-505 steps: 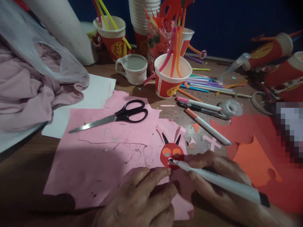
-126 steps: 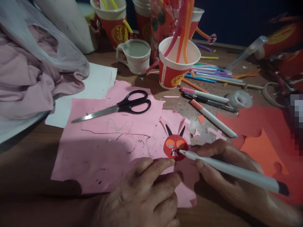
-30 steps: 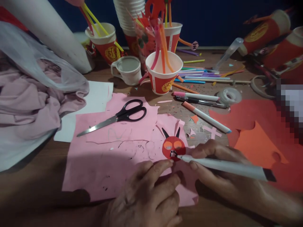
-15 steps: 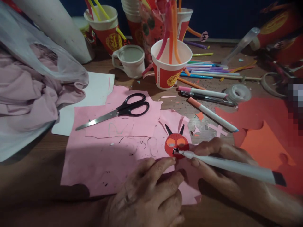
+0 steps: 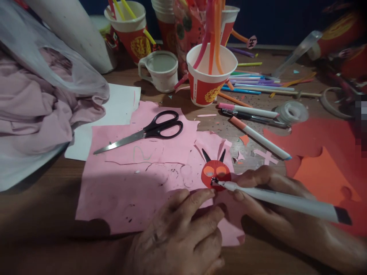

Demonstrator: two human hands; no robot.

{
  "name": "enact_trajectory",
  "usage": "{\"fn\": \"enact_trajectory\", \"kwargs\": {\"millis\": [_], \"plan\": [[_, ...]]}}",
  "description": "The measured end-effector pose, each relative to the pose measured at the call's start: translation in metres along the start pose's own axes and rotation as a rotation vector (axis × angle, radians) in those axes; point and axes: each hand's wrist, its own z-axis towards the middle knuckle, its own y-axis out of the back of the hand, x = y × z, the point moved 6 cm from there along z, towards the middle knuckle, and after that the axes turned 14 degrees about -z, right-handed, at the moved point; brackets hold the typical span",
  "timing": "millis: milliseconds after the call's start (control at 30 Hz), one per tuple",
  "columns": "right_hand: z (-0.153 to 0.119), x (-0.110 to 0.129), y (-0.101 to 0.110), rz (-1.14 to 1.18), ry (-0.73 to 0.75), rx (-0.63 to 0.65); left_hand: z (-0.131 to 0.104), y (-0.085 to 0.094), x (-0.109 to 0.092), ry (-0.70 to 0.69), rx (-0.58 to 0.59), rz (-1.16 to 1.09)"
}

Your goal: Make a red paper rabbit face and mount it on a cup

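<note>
My right hand (image 5: 281,214) grips a white marker (image 5: 286,200) with a dark end; its tip touches the mouth area of a round red paper face (image 5: 205,178). The face has orange eyes, black horns and a small black-and-white mouth, and lies on pink paper (image 5: 111,194). My left hand (image 5: 183,229) rests on the pink paper just below the face, its fingers bent, with fingertips at the face's lower edge. Whether those fingers press on the face is hard to tell. Black-handled scissors (image 5: 146,131) lie on the pink paper to the upper left.
A red and white cup (image 5: 205,89) holds straws behind the face, beside a pale mug (image 5: 163,74). Markers (image 5: 258,137), loose straws and clear tape (image 5: 292,111) lie at the right, near red and orange paper (image 5: 318,175). Pink cloth (image 5: 34,110) in plastic is at the left.
The view has shifted slightly, so most things appear a little further right and higher. The marker remains in my right hand at the face's mouth, and my left hand stays below it.
</note>
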Motion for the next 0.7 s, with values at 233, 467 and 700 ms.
{"fn": "enact_trajectory", "kwargs": {"millis": [233,467,700], "plan": [[-0.001,-0.0024,-0.0027,0.014,-0.035,0.031,-0.0002,0.0004,0.0009,-0.01,0.012,0.015],[-0.0009,-0.0019,-0.0031,0.028,-0.041,0.037,-0.0001,0.0005,0.0009,0.001,0.002,0.022],[-0.0021,-0.0018,-0.004,0.058,-0.028,0.047,0.0009,0.0003,0.0014,-0.002,0.007,0.009]]}}
